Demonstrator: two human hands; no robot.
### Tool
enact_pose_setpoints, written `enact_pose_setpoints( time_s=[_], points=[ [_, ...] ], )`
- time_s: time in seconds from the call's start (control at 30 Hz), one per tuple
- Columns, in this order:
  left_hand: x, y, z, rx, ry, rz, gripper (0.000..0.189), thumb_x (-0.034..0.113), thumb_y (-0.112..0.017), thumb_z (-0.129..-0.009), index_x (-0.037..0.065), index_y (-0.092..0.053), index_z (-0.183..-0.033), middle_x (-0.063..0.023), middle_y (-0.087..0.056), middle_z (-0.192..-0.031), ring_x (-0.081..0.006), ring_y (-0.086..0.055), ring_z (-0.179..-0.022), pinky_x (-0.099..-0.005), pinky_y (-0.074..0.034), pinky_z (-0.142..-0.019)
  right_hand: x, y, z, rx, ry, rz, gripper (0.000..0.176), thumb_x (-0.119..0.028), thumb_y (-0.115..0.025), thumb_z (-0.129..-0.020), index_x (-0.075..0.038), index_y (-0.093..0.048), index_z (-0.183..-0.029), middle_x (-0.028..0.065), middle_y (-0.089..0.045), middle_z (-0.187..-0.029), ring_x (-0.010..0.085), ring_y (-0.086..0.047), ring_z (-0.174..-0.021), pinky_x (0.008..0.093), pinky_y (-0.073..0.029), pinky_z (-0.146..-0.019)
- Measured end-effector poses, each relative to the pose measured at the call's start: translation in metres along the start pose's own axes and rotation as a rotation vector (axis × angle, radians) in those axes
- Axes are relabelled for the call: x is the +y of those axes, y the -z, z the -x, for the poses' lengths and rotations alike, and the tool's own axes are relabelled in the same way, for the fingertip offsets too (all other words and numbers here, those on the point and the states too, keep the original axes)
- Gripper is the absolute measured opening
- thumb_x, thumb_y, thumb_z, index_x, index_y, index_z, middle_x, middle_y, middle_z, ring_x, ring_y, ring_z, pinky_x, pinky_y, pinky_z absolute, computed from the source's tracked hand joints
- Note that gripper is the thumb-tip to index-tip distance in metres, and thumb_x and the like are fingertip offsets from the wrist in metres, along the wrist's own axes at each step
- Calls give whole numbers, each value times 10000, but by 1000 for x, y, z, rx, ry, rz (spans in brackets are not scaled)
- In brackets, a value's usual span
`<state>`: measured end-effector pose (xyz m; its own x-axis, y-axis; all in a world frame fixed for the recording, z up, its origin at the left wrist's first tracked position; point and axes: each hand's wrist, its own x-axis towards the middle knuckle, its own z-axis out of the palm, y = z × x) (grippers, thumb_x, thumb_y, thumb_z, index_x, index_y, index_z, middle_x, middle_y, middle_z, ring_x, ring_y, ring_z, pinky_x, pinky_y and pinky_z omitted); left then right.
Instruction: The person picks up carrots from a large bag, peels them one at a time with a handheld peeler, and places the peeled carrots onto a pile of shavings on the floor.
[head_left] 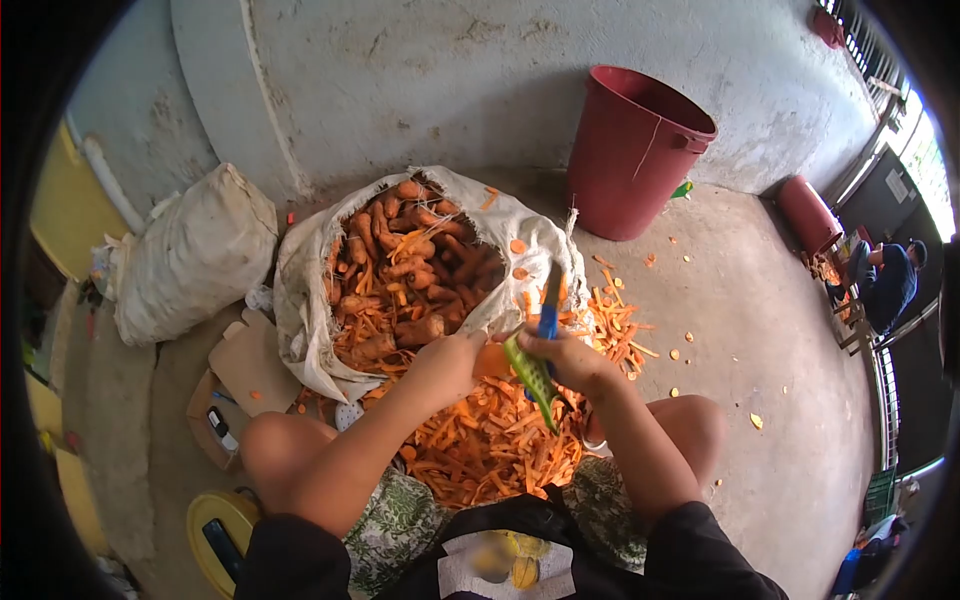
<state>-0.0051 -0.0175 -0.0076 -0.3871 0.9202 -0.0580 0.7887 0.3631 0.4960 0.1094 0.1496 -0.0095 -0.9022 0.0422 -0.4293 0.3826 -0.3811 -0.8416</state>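
While the left hand [455, 362] is clamped on an orange carrot [492, 361], the right hand [572, 360] is wrapped around a green tool [533, 380] and a blue-handled knife [548, 320], its dark blade pointing to the far side. The carrot is between the hands, over a near heap of orange peelings [490, 440]. Farther left, an open white sack [303, 310] holds more carrots [405, 268]; a red bin [622, 165] stands far right of it.
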Motion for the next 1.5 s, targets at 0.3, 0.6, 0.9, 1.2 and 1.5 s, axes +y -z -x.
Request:
enact_pose_setpoints(
  time_s=[0.3,0.6,0.9,1.2,1.5],
  points=[
    [-2,33,15,-190,22,-133,537,228,-683,-700,33,-404,-1115,-116,-401,-1108,-298,-506,-975,-385,-450,-802,9,4,-11,2,-171,632,214,-243,-551,-833,-41,-567,-902,19,-580,-803,136,-562,-780,258,-460,-626],
    [-12,56,25,-167,95,-51,543,242,-657,-716,66,-391,-1155,-123,-422,-1136,-294,-504,-995,-395,-447,-810,-282,162,-2,804,867,120,221,-239,-506,-842,-34,-576,-889,86,-574,-765,195,-580,-632,323,-469,-523],
    [-42,41,5,-352,204,-94,527,375,-592,-751,86,-409,-1151,-82,-458,-1143,-253,-492,-1029,-391,-421,-829,-200,148,12,627,915,-111,234,-171,-382,-885,-13,-493,-1018,117,-573,-817,216,-578,-666,333,-481,-548],
    [-136,-77,-46,-384,451,316,290,264,-516,-826,47,-505,-1018,-116,-556,-918,-222,-554,-797,-348,-454,-680,-46,151,-6,658,380,-310,235,-196,-493,-841,-61,-519,-1032,89,-562,-780,195,-554,-669,307,-460,-592],
    [-201,-118,-97,92,661,309,162,217,-506,-831,81,-538,-913,-70,-560,-861,-232,-537,-843,-339,-447,-735,-74,131,-16,956,677,1268,98,-72,-523,-776,2,-517,-839,135,-497,-851,329,-510,-710,361,-409,-619]
  ],
)
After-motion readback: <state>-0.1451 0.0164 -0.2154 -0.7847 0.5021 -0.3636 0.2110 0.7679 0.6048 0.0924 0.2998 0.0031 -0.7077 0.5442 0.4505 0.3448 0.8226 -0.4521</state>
